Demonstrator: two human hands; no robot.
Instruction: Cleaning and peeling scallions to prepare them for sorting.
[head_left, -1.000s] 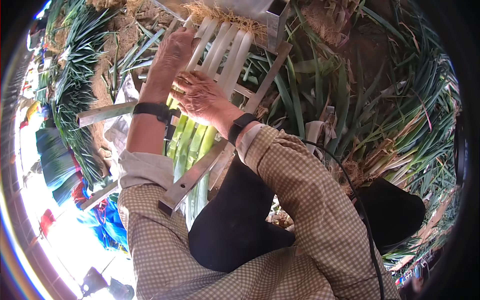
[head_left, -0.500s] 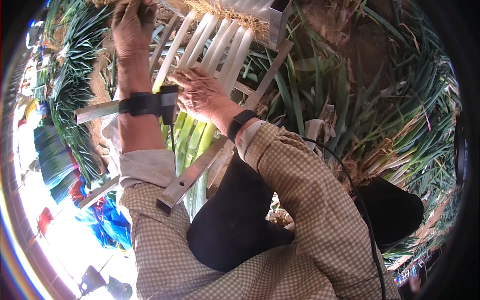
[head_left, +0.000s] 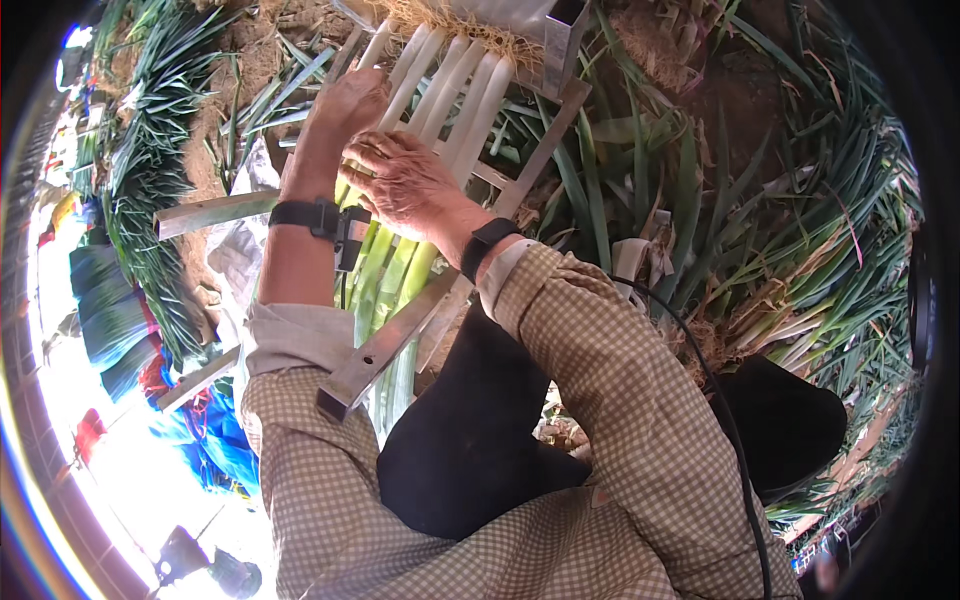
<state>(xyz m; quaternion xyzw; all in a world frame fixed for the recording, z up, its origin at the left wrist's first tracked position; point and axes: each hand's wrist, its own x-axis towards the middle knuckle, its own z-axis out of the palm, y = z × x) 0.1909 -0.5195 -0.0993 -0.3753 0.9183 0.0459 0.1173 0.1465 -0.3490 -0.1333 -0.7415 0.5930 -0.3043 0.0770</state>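
Several long green onions (head_left: 474, 105) lie side by side in a metal frame (head_left: 372, 358), their white shafts and roots at the far end and green leaves towards me. My right hand (head_left: 405, 185) lies across the shafts, its fingers bent round the ones on the left. Just beyond it, my left hand (head_left: 350, 102) is closed on the leftmost shaft, with the fingertips partly hidden. The roots (head_left: 460, 32) reach the upright metal plate (head_left: 566, 45) at the far end.
Piles of green onions (head_left: 800, 330) fill the right side, and a long row of leaves (head_left: 160, 180) runs along the left. Metal bars (head_left: 215, 212) stick out leftward from the frame. A black cable (head_left: 715, 390) passes along my right arm. Blue plastic (head_left: 225, 450) lies at the left.
My left hand has come back from the far left edge of the view, moving nearer and to the right onto the leftmost shaft. The right hand has stayed nearly in place.
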